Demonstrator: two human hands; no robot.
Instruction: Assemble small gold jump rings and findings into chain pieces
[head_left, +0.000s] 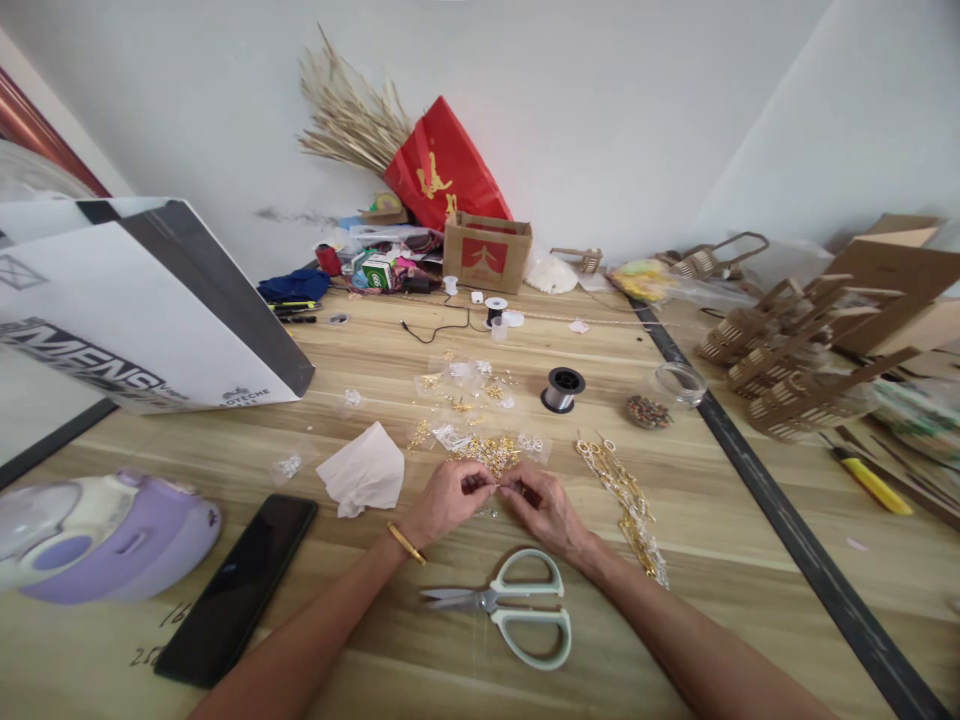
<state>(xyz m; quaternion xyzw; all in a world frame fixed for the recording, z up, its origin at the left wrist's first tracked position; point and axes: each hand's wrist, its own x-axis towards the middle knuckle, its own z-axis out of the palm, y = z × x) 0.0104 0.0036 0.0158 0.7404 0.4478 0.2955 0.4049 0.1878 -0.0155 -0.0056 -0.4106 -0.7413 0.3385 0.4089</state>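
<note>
Above the wooden table (405,660), the left hand (457,495) and right hand (541,505) nearly meet, each with thumb and finger pinched together. What they pinch is too small to tell. Just past them lie tiny gold jewelry pieces (491,452). These look light, hard and slippery, so taking each by its edges with fingertips should work best.

Your wood-grained counter (720,530) bears scissors (489,600), a black phone (240,590), a pale tissue (364,470), a wire spool (562,392), gold pieces (493,452) and gold-and-silver strands (628,498).
</note>
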